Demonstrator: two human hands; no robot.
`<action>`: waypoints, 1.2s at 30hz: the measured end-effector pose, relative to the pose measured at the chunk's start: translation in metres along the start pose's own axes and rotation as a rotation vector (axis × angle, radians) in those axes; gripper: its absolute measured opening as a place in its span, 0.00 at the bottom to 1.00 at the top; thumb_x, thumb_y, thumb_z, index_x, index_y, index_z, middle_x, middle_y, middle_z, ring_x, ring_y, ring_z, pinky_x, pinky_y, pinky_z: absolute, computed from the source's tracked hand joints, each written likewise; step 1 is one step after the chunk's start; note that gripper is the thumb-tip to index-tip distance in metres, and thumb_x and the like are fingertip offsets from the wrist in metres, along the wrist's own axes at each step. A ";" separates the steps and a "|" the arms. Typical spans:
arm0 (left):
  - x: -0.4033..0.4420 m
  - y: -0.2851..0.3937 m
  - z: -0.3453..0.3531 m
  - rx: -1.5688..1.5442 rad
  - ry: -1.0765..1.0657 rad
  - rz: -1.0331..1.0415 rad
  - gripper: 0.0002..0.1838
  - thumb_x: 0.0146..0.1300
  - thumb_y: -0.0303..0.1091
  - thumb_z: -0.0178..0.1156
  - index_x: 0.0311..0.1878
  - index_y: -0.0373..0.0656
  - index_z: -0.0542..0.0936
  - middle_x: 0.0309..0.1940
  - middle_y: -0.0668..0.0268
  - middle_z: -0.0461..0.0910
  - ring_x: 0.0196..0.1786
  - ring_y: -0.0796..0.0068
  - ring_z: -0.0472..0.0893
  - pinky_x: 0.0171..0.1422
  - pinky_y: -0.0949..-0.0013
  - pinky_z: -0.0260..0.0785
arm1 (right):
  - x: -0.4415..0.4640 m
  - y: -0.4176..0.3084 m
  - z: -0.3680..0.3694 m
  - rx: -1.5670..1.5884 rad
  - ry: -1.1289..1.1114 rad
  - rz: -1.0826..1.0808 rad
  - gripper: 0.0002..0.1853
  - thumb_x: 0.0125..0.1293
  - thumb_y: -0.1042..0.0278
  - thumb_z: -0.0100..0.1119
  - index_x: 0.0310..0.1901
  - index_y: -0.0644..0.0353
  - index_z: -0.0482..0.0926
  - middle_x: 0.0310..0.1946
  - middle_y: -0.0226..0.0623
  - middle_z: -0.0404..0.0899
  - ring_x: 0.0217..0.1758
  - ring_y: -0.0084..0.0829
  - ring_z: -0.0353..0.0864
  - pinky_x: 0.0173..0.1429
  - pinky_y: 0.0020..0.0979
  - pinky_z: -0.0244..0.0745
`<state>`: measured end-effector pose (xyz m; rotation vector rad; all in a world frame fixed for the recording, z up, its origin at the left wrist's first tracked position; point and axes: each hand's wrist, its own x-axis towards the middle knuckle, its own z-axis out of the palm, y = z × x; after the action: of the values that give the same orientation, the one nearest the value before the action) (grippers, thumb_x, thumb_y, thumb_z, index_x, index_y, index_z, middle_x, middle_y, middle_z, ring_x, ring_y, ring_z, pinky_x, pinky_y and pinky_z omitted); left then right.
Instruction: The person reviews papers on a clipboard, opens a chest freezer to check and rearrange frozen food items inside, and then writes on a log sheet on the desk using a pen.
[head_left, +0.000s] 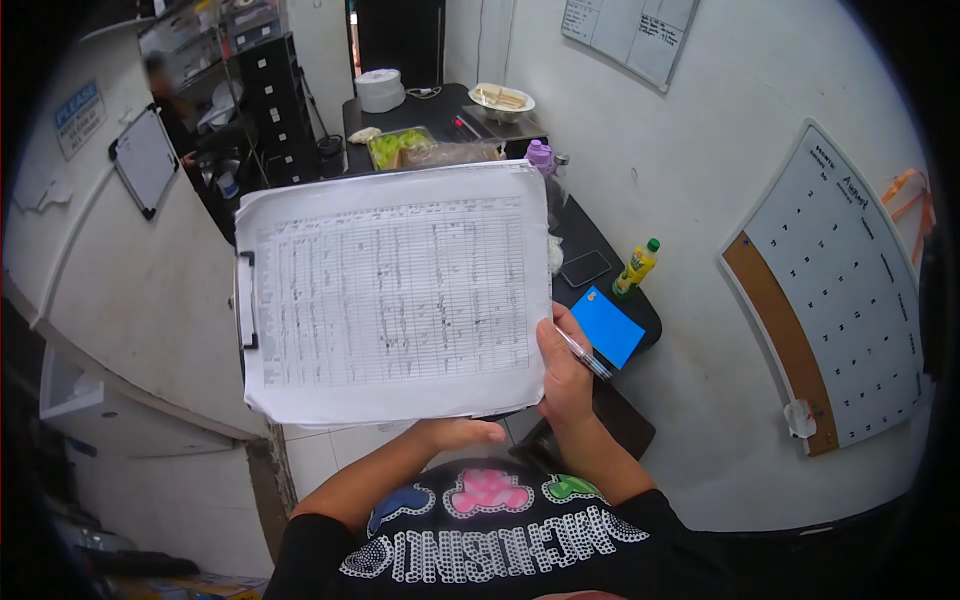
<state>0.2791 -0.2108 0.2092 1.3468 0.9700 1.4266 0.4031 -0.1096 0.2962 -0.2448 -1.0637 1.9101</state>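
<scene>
Black table (648, 318) along white wall (700, 200), bottle (636, 268) right, clipboard (395, 295) blocking near view, right hand (566, 368) pinching pen (582, 352) and clipboard edge, left hand (462, 434) beneath, grip unclear

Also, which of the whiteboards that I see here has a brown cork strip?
The calendar whiteboard at far right: its brown cork strip runs down the left edge. The black-cornered whiteboard at left and the top whiteboard show no cork.
</scene>
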 end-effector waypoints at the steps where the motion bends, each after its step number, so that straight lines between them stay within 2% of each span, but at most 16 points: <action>1: 0.001 -0.001 0.002 -0.022 0.018 0.052 0.43 0.49 0.53 0.69 0.62 0.36 0.66 0.60 0.57 0.67 0.62 0.64 0.66 0.66 0.62 0.58 | 0.000 0.000 0.000 -0.007 -0.008 0.011 0.16 0.68 0.69 0.49 0.53 0.70 0.67 0.45 0.41 0.76 0.47 0.24 0.76 0.53 0.26 0.71; 3: 0.003 -0.004 0.009 -0.069 0.054 0.154 0.38 0.52 0.51 0.67 0.61 0.37 0.68 0.58 0.56 0.69 0.61 0.63 0.67 0.66 0.64 0.58 | -0.001 -0.001 -0.001 -0.022 -0.019 0.018 0.16 0.68 0.69 0.50 0.53 0.70 0.68 0.45 0.40 0.76 0.46 0.23 0.76 0.53 0.26 0.71; 6: -0.001 -0.017 0.012 0.085 0.114 0.132 0.31 0.61 0.46 0.59 0.61 0.36 0.67 0.58 0.56 0.69 0.60 0.63 0.68 0.66 0.64 0.58 | 0.000 -0.001 -0.001 -0.045 -0.036 0.019 0.15 0.67 0.70 0.51 0.52 0.69 0.69 0.45 0.39 0.77 0.45 0.22 0.76 0.52 0.25 0.71; 9: 0.006 0.014 0.028 0.033 0.270 0.009 0.24 0.65 0.38 0.53 0.61 0.36 0.67 0.58 0.56 0.69 0.60 0.63 0.69 0.65 0.65 0.59 | 0.002 -0.003 -0.001 -0.061 -0.044 0.047 0.15 0.67 0.70 0.52 0.52 0.69 0.70 0.44 0.38 0.77 0.44 0.21 0.76 0.51 0.24 0.72; 12: 0.007 0.026 0.031 0.047 0.294 -0.061 0.22 0.66 0.35 0.51 0.61 0.36 0.67 0.58 0.56 0.69 0.60 0.63 0.69 0.65 0.65 0.59 | 0.004 0.003 -0.005 -0.093 -0.038 0.073 0.15 0.67 0.71 0.52 0.52 0.69 0.69 0.44 0.38 0.77 0.44 0.21 0.76 0.50 0.24 0.72; 15: 0.006 0.030 0.031 0.116 0.315 0.013 0.22 0.66 0.34 0.51 0.61 0.36 0.67 0.57 0.56 0.70 0.60 0.63 0.69 0.65 0.65 0.60 | 0.004 0.005 -0.007 -0.113 -0.049 0.084 0.15 0.66 0.71 0.52 0.52 0.69 0.69 0.43 0.38 0.77 0.44 0.21 0.76 0.51 0.24 0.72; 21: -0.002 0.028 0.030 0.117 0.264 -0.052 0.23 0.65 0.36 0.52 0.61 0.37 0.67 0.58 0.55 0.69 0.61 0.63 0.68 0.67 0.65 0.58 | 0.001 0.008 -0.010 -0.127 -0.055 0.093 0.14 0.66 0.71 0.52 0.50 0.68 0.71 0.43 0.36 0.77 0.43 0.20 0.76 0.50 0.23 0.71; 24: -0.015 -0.001 0.023 0.177 0.181 -0.061 0.24 0.64 0.37 0.52 0.62 0.37 0.67 0.59 0.55 0.69 0.62 0.62 0.67 0.67 0.65 0.57 | -0.002 0.011 -0.011 -0.149 -0.049 0.079 0.15 0.66 0.70 0.52 0.51 0.68 0.70 0.44 0.36 0.77 0.44 0.20 0.75 0.51 0.23 0.71; 27: -0.014 -0.008 0.025 -0.034 0.176 -0.006 0.24 0.64 0.37 0.51 0.62 0.37 0.67 0.59 0.54 0.69 0.62 0.61 0.67 0.67 0.64 0.57 | -0.005 0.013 -0.014 -0.144 -0.057 0.063 0.17 0.65 0.69 0.52 0.52 0.70 0.69 0.45 0.39 0.77 0.45 0.22 0.76 0.52 0.25 0.71; 32: -0.009 0.013 0.031 0.076 0.248 0.018 0.23 0.64 0.34 0.50 0.61 0.37 0.67 0.58 0.53 0.69 0.61 0.61 0.69 0.66 0.64 0.58 | -0.008 0.016 -0.017 -0.148 -0.038 0.056 0.17 0.65 0.70 0.51 0.52 0.70 0.69 0.45 0.39 0.77 0.45 0.22 0.76 0.52 0.25 0.71; 36: -0.007 0.014 0.034 0.096 0.281 0.027 0.21 0.64 0.32 0.51 0.59 0.37 0.69 0.55 0.54 0.72 0.57 0.62 0.72 0.63 0.65 0.62 | -0.010 0.017 -0.015 -0.093 -0.008 0.058 0.15 0.65 0.70 0.52 0.50 0.68 0.71 0.42 0.35 0.77 0.43 0.19 0.75 0.50 0.23 0.71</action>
<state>0.3114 -0.2227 0.2233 1.2521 1.2196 1.6379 0.4069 -0.1129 0.2722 -0.3235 -1.1636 1.9174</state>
